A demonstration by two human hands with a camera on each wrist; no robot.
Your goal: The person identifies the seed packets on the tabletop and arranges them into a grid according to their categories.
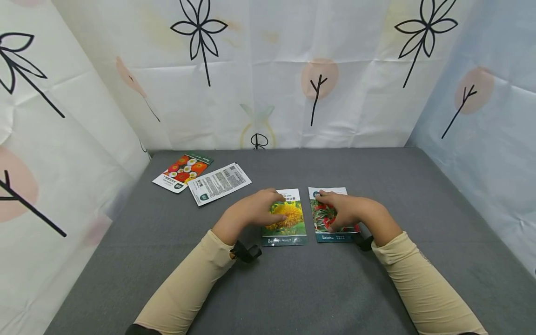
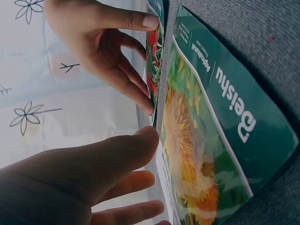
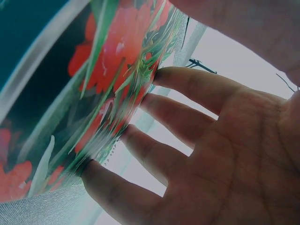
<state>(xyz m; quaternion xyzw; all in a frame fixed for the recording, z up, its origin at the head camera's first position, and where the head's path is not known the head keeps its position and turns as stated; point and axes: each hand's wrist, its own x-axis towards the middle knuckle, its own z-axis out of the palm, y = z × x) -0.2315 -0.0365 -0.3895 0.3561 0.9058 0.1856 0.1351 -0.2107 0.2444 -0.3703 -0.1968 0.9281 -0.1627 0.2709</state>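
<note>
A seed packet with a yellow sunflower picture [image 1: 291, 230] lies face up on the table in the head view. My left hand [image 1: 259, 209] is over its left side with relaxed fingers, thumb tip at the flower picture. Beside it on the right is a packet with red flowers [image 1: 321, 216]. On this one my right hand [image 1: 347, 210] rests, fingers spread, fingertips touching the printed face. The right wrist view shows those fingertips [image 3: 124, 133] against the red flower packet [image 3: 112, 51], with the palm raised off it.
Farther back on the left, a packet with orange and white flowers [image 1: 184, 170] lies partly under a white packet turned text side up [image 1: 219, 184]. Grey cloth covers the table [image 1: 276, 288]. Patterned white curtains [image 1: 268, 70] stand behind and at both sides.
</note>
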